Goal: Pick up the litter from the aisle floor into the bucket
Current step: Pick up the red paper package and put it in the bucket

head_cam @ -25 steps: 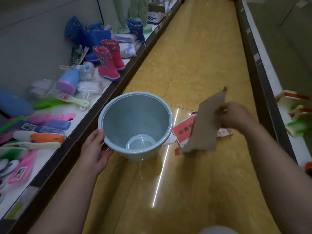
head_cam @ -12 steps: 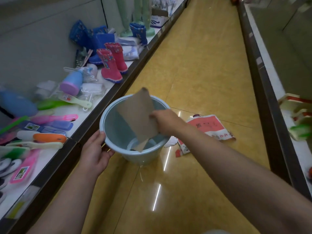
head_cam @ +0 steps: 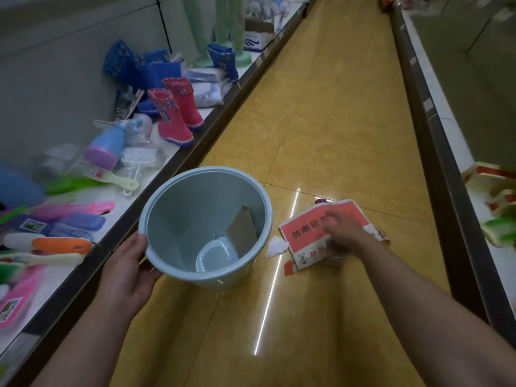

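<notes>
With my left hand point(head_cam: 131, 263) clamped on the pale-blue bucket point(head_cam: 178, 263), one cardboard scrap point(head_cam: 242, 233) lies inside, while my blurred right hand point(head_cam: 342, 233), grip unclear, hovers over the red printed wrapper point(head_cam: 310, 233) and white paper scrap point(head_cam: 275, 245) left on the aisle floor point(head_cam: 321, 121).

Pink boots point(head_cam: 174, 113) and blue boots point(head_cam: 223, 61) on the left shelf point(head_cam: 220, 118), beside brushes point(head_cam: 62, 245) and a blue bottle point(head_cam: 107, 146)

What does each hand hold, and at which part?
The left hand grips the bucket at its near rim. The right hand, blurred, holds nothing clearly.
</notes>
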The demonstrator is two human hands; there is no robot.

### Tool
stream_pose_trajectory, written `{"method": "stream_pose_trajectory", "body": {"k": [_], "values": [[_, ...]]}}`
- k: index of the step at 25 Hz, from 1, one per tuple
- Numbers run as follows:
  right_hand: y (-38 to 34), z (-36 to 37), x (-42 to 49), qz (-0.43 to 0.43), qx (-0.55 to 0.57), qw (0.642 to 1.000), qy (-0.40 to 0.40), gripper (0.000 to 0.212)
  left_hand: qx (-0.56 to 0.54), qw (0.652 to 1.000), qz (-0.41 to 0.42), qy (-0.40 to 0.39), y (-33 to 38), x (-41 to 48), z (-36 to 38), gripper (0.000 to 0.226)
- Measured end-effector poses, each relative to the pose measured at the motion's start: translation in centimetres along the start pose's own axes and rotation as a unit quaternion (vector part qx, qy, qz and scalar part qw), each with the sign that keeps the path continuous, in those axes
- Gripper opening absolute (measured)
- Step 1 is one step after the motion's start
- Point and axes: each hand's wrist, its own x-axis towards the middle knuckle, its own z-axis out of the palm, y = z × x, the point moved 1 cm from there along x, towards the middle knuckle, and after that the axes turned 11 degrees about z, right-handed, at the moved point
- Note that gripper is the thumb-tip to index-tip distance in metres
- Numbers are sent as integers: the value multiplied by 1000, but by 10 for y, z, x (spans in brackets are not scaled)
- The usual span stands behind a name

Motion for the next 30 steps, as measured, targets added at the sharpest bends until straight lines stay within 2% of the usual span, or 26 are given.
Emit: {"method": "stream_pose_trajectory", "body": {"k": [2, 3, 5, 10, 12, 14, 15, 17, 18, 19, 21, 23, 25, 28, 30], "values": [[44, 24, 12, 127, 12, 977, -169, 60, 1, 1000, 6, 3, -2, 3, -2, 33], [58, 36, 16, 150, 52, 967, -201, 70, -1, 1000, 7, 6, -4, 5, -3, 33], [63, 51, 24, 132, 149, 962, -189, 67, -2, 1000, 9, 4, -5, 6, -4, 35], [63, 58, 41, 140, 178, 971, -82, 25, -2, 1000, 15, -12, -3, 4, -2, 36], [67, 49, 37, 111, 165, 979, 49, 14, -2, 1000, 12, -6, -3, 4, -1, 34], [64, 29, 20, 73, 138, 968, 196, 16, -3, 1000, 10, -10, -1, 3, -2, 34], [60, 17, 9, 45, 140, 958, 246, 17, -2, 1000, 10, -12, -2, 4, -1, 34], [45, -10, -19, -38, 148, 945, 288, 14, -3, 1000, 8, -18, -1, 1, 0, 34], [34, -25, -36, -89, 155, 942, 284, 12, -3, 1000, 8, -21, 1, -1, 1, 33], [18, -41, -58, -135, 163, 940, 268, 19, -6, 1000, 6, -20, 1, -1, 0, 31], [-19, -69, -116, -208, 203, 936, 198, 52, -11, 1000, -2, -13, 1, -1, 0, 28], [-59, -87, -176, -280, 246, 919, 131, 68, -18, 1000, -4, -18, 2, -1, -1, 27], [-92, -91, -227, -375, 263, 886, 73, 61, -22, 1000, -6, -12, 3, -2, -1, 26], [-136, -72, -282, -497, 221, 839, 3, 41, -28, 1000, -8, -7, 8, -5, 0, 26], [-158, -52, -302, -551, 207, 808, -40, 36, -29, 999, -14, -9, 9, -7, 0, 27]]}}
